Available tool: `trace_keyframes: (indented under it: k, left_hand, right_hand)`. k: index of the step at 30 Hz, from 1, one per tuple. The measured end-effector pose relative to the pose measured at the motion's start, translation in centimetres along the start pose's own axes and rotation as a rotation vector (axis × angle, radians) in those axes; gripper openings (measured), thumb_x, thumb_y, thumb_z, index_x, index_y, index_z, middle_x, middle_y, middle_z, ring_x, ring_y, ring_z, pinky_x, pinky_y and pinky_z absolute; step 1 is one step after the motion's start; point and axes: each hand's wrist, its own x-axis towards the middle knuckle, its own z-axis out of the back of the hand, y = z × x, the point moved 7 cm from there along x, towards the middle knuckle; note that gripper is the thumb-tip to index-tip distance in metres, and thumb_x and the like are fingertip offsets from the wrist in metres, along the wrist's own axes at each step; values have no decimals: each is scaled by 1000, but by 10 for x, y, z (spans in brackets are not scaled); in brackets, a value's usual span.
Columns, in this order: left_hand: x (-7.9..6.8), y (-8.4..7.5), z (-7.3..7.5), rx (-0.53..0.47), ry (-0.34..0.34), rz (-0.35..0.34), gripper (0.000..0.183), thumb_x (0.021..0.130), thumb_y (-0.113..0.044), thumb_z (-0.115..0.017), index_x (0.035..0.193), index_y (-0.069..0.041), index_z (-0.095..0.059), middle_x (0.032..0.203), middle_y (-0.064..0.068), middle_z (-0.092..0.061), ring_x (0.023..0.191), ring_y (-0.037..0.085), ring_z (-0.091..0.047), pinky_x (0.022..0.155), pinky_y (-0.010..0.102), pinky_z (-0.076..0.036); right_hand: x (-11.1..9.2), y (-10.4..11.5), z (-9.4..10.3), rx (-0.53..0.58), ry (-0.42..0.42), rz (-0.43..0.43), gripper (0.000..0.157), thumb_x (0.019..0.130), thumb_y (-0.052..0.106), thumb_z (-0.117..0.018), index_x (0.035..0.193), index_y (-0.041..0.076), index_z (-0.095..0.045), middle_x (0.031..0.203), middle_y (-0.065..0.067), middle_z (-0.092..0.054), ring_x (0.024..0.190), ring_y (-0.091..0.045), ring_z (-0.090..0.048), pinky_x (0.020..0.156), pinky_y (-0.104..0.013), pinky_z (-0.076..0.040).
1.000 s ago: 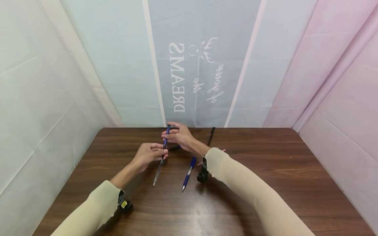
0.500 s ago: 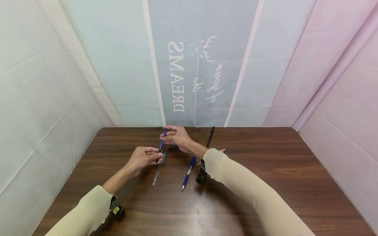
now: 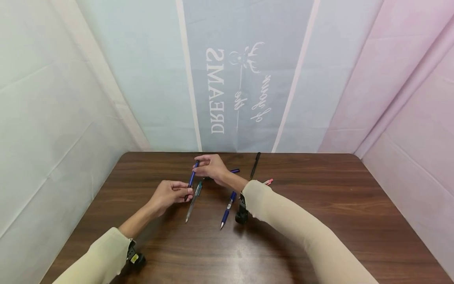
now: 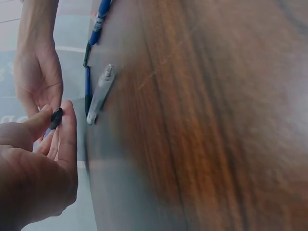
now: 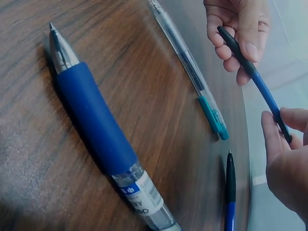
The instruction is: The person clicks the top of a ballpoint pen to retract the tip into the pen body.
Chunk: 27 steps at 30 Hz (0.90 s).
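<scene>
Nearest you are your two cream sleeves (image 3: pixel 93 254), each with a small black wrist camera (image 3: pixel 136 259) strapped at its cuff. Ahead of the right-hand camera, to its left, the blue-grip pen (image 5: pixel 98 120) lies on the bench (image 3: pixel 170 252), nearer you than your right hand (image 3: pixel 211 167) and to the right of your left hand (image 3: pixel 171 196). The clear pen with the teal clip (image 3: pixel 193 202) rests just right of your left hand, its tip toward you.

Your left hand pinches the black near end of the slim blue pen (image 5: pixel 261 89) between thumb and fingers; your right hand, farther off, pinches the other end — so the pen slants between both hands, off the bench.

Beyond your right wrist, partly hidden by that hand, lies another blue-and-black pen (image 5: pixel 231 185). A red-ended pen (image 3: pixel 268 182) shows past your right cuff, mostly covered by it. Farther still, right of your right hand, is the black pen (image 3: pixel 255 162) — close to the bench's far edge, before the lettered cloth (image 3: pixel 244 94).
</scene>
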Motion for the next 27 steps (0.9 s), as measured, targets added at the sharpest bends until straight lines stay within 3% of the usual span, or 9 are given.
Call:
trace_keyframes:
  k: [4, 9, 13, 17, 27]
  left_hand:
    - [-3, 2, 2, 26, 4, -8, 26, 103, 0, -67, 119, 21, -66, 106, 27, -77, 85, 15, -77, 79, 30, -65]
    - [-7, 6, 5, 85, -9, -7, 25, 102, -1, -69, 117, 18, -69, 102, 22, -78, 86, 17, -77, 79, 31, -65]
    - [-12, 8, 8, 122, -22, 8, 26, 100, -3, -73, 116, 16, -71, 101, 22, -79, 87, 19, -78, 79, 32, -65]
    - [-16, 10, 12, 186, -37, 18, 26, 98, -7, -77, 114, 13, -74, 98, 19, -80, 87, 21, -78, 77, 32, -66]
    - [-23, 11, 17, 309, -63, 1, 28, 95, -10, -80, 112, 12, -76, 100, 17, -80, 89, 25, -79, 74, 32, -66]
  right_hand:
    - [-1, -1, -2, -55, -30, -2, 51, 92, -14, -73, 141, -12, -59, 122, -34, -69, 100, -32, -78, 87, -34, -64]
    - [-1, -2, -6, -177, -48, 2, 47, 90, -11, -77, 136, -10, -64, 103, -20, -75, 93, -28, -79, 81, -31, -65]
    - [-2, 1, -9, -393, -64, 32, 44, 89, 0, -83, 131, -4, -71, 94, -9, -76, 83, -15, -75, 73, -23, -61]
    - [-3, 4, -12, -570, -69, 63, 43, 88, 9, -87, 128, 1, -75, 93, -5, -78, 79, -9, -66, 68, -21, -52]
    - [0, -2, -20, -659, -30, 105, 39, 88, 12, -87, 125, 2, -77, 93, -3, -79, 76, -6, -67, 66, -20, -52]
